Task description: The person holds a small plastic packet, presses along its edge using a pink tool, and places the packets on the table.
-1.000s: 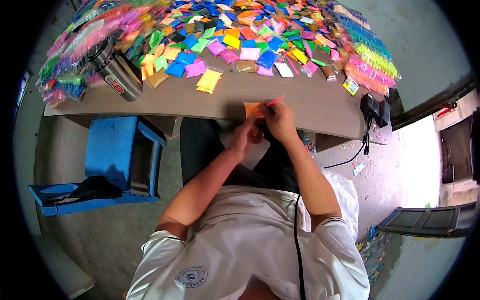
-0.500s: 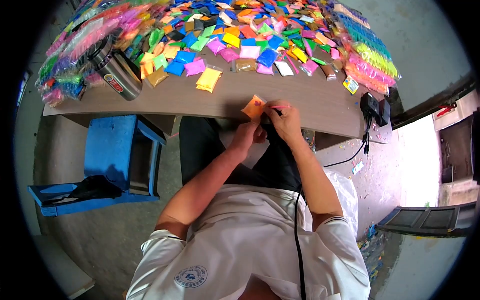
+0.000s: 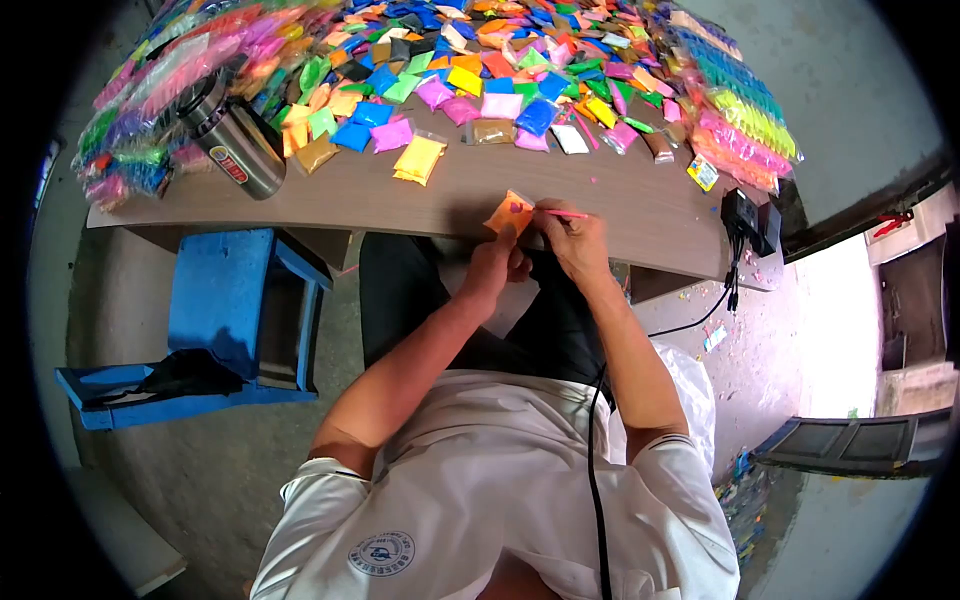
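My left hand (image 3: 492, 268) is closed on the lower corner of a small orange packet (image 3: 509, 213) with a dark pinkish-purple spot on it. The packet is held up at the table's front edge. Just right of it, my right hand (image 3: 578, 243) pinches a thin pink stick (image 3: 566, 213), whose kind I cannot make out. The stick's far end points right, and my fingers hide its other end. Further up the table lies a yellow-orange packet (image 3: 418, 159), the nearest of many coloured packets.
Coloured packets (image 3: 488, 60) are heaped across the back of the table (image 3: 330, 205). A steel flask (image 3: 235, 150) stands at the left, near bagged bundles. Black adapters (image 3: 742, 212) with cables sit at the right edge. A blue chair (image 3: 215, 300) is at my left.
My right hand has shifted slightly right, and the pink stick lies more level. A small pink speck now shows on the table. My left hand stays nearly still with the packet.
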`<move>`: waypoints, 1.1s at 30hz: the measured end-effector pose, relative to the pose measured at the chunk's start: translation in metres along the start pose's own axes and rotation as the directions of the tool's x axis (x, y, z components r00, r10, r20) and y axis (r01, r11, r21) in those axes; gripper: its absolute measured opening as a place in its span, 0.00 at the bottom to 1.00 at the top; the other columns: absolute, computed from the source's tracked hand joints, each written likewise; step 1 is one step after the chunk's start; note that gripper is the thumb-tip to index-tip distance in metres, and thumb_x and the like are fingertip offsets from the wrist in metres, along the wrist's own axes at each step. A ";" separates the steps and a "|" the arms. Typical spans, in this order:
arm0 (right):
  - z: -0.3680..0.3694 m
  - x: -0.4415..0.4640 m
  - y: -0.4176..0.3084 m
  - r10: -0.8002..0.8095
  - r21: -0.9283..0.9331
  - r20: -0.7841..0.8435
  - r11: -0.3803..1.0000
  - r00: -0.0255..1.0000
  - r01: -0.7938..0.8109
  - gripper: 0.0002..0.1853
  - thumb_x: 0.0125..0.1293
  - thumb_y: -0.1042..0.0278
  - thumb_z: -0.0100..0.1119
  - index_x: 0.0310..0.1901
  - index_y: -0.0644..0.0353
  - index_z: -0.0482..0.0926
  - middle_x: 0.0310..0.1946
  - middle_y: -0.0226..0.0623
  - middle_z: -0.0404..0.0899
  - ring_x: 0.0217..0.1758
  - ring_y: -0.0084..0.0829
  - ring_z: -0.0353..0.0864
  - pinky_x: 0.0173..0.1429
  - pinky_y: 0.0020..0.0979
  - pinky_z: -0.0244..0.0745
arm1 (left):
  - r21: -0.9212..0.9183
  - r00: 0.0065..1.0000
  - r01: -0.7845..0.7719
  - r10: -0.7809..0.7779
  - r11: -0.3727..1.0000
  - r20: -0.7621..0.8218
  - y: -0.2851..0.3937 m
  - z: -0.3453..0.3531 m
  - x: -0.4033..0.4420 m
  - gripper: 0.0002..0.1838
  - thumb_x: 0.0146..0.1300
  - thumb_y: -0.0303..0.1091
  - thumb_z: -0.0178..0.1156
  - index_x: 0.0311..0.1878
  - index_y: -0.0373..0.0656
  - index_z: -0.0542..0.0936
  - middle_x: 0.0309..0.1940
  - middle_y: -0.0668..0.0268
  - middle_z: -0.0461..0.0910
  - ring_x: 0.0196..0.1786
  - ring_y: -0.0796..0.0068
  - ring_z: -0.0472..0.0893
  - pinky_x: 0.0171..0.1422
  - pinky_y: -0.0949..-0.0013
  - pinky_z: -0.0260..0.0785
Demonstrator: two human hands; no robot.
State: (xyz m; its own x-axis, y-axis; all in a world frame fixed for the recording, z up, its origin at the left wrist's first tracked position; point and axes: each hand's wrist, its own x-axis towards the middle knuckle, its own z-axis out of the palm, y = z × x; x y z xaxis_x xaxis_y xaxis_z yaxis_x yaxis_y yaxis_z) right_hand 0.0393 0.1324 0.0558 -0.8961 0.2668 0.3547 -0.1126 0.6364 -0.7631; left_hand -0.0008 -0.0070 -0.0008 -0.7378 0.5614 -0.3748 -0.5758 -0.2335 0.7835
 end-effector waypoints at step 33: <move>0.024 0.008 0.017 -0.258 -0.250 -0.031 0.937 0.966 0.243 0.06 0.59 0.71 0.57 0.37 0.59 0.81 0.35 0.43 0.81 0.41 0.48 0.78 0.42 0.43 0.74 | 0.047 0.988 -0.155 0.154 0.987 0.024 -0.004 0.003 -0.004 0.30 0.68 0.60 0.49 0.17 0.46 0.64 0.14 0.68 0.65 0.20 0.72 0.75 0.28 0.68 0.68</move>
State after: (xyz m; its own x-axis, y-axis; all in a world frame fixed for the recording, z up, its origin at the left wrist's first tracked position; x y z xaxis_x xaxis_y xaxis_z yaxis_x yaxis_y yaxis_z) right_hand 0.0198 0.1277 0.0329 -0.8232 0.1155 0.5559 -0.2158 0.8420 -0.4945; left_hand 0.0052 -0.0058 -0.0008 -0.8086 0.5381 -0.2379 -0.4375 -0.2796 0.8546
